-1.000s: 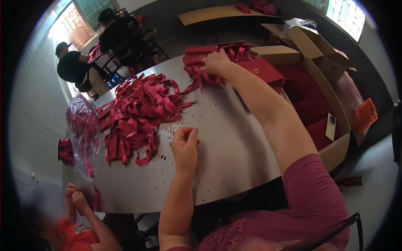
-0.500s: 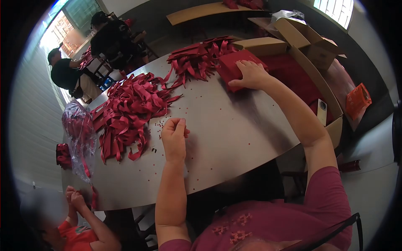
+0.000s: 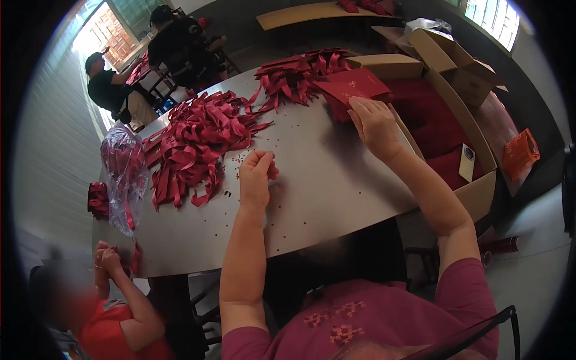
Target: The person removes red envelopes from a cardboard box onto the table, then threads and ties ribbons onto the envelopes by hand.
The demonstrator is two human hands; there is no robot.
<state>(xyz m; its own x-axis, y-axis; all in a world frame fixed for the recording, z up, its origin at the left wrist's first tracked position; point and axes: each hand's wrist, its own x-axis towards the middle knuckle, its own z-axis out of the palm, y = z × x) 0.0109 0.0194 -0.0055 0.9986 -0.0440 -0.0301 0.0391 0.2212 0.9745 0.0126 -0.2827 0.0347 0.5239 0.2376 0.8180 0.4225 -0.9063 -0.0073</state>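
My right hand [image 3: 376, 125] is at the near edge of a flat red paper piece with light printing [image 3: 354, 84], its fingers closed on that edge. More red pieces lie beneath it, beside the cardboard box. My left hand [image 3: 256, 177] hovers over the middle of the table with thumb and fingers pressed together; whatever it may hold is hidden. Left of it lies a big heap of flat red pieces with satin ribbons [image 3: 201, 135]. A second ribboned pile [image 3: 297, 75] lies farther back, just left of the printed piece.
An opened cardboard box [image 3: 462, 114] with red contents stands at the right, a phone [image 3: 467, 163] on them. Tiny red dots are scattered over the metal table [image 3: 312, 180]. A clear plastic bag [image 3: 123, 174] sits at the left, near a seated person in red [image 3: 123, 324]. Two people work farther back.
My right hand has drawn back from the top of the red piece to its near edge. My left hand stays closed over the table. The whole view has shifted slightly.
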